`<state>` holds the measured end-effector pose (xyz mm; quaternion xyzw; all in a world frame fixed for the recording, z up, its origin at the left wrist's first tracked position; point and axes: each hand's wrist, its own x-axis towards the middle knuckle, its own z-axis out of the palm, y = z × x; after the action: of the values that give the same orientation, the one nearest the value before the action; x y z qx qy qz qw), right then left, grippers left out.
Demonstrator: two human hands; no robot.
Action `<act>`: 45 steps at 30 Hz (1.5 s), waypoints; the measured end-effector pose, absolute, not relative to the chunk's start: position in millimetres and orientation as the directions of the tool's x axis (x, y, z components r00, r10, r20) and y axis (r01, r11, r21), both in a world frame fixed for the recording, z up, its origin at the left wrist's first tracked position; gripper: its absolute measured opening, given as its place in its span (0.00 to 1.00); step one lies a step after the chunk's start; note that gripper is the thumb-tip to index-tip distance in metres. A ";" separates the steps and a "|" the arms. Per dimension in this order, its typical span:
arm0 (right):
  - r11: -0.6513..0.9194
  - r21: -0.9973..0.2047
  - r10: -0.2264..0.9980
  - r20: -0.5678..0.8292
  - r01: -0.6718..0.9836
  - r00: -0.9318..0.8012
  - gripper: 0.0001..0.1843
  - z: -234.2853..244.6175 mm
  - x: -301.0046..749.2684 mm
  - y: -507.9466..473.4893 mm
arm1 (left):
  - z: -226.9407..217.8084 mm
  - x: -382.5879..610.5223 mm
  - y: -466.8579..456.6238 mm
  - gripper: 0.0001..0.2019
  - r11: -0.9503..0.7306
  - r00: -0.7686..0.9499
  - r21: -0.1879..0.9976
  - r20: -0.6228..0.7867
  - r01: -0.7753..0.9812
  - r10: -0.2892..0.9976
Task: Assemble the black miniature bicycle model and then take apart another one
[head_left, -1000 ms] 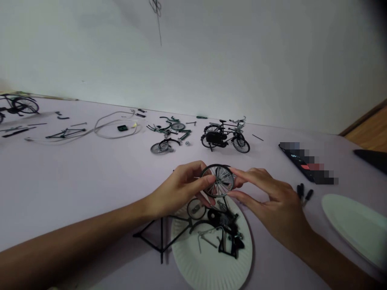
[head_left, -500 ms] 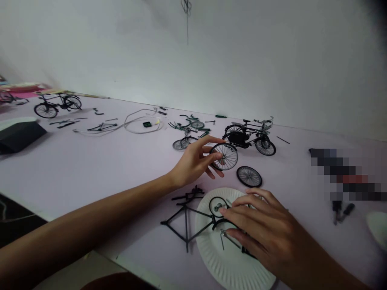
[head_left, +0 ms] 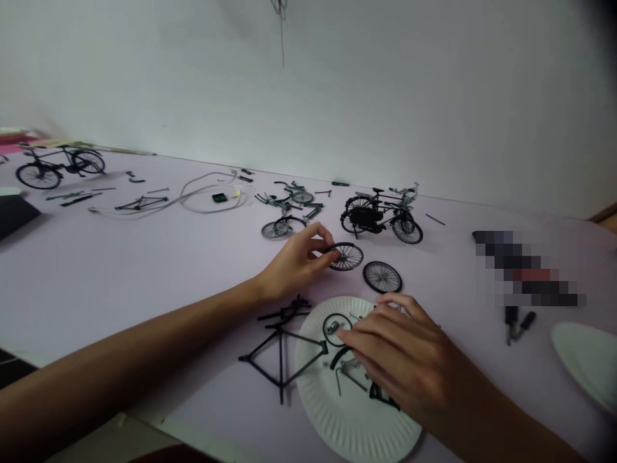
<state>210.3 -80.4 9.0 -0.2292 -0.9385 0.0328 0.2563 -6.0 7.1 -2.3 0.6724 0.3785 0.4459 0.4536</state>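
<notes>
My left hand (head_left: pixel 299 263) pinches the left rim of a small spoked model bicycle wheel (head_left: pixel 346 256), which sits low over the table. Just to its right lies a second spoked wheel (head_left: pixel 382 277) with a black tyre, not touched. My right hand (head_left: pixel 402 360) curves down over a white paper plate (head_left: pixel 347 427), fingertips among the parts on it. Those include a black ring with a metal hub (head_left: pixel 335 326) and a black curved mudguard (head_left: pixel 340 355). Some parts are hidden under my palm. A black bicycle frame (head_left: pixel 282 350) lies at the plate's left edge.
Farther back stand an assembled black model bicycle (head_left: pixel 380 215) and another (head_left: pixel 58 161), with green parts (head_left: pixel 289 202) and a cable loop (head_left: pixel 212 199) between them. Small screwdrivers (head_left: pixel 513 323) and a second plate (head_left: pixel 590 360) lie right, beside a pixelated object (head_left: pixel 525 270).
A second since, both hands held one wheel above the plate. Now my right hand is down on the plate, two wheels are on the table, and the view has swung left.
</notes>
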 end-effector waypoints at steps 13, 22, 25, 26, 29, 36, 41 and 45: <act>0.571 -0.616 0.802 0.561 0.542 -0.208 0.04 17.7 239.8 -52.3 | 13.5 6.8 -18.1 0.09 -0.205 0.412 0.979 0.182 0.011 0.893; 0.377 -0.836 0.925 0.363 0.399 -0.114 0.14 9.0 236.0 -55.0 | 20.5 10.6 -25.0 0.08 -0.105 0.490 0.994 0.113 -0.044 0.865; 0.384 -0.835 0.923 0.362 0.394 -0.133 0.15 9.5 234.5 -56.8 | 20.1 11.7 -27.0 0.08 -0.077 0.520 0.994 0.104 -0.073 0.848; 0.394 -0.828 0.919 0.370 0.399 -0.140 0.15 10.2 234.1 -56.9 | 19.7 12.0 -27.3 0.08 -0.073 0.523 0.994 0.103 -0.077 0.846; 0.451 -0.776 0.891 0.415 0.441 -0.182 0.14 13.3 232.8 -56.8 | 18.7 12.4 -27.2 0.08 -0.070 0.527 0.994 0.103 -0.082 0.844; 0.561 -0.636 0.827 0.457 0.530 -0.327 0.24 17.0 236.1 -57.2 | 18.3 11.8 -26.0 0.08 -0.073 0.521 0.996 0.094 -0.060 0.849; 0.601 -0.572 0.799 0.414 0.558 -0.435 0.37 15.8 241.3 -54.1 | 18.9 10.9 -25.6 0.08 -0.075 0.516 0.996 0.094 -0.058 0.852; 0.628 -0.543 0.778 0.432 0.558 -0.456 0.34 16.5 242.2 -53.0 | 20.2 11.2 -25.5 0.08 -0.066 0.508 0.997 0.080 -0.045 0.858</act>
<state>242.2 -53.0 16.5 -0.3989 -0.8373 0.1640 0.3360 11.2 -25.5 20.2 0.6263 0.3246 0.3753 0.6013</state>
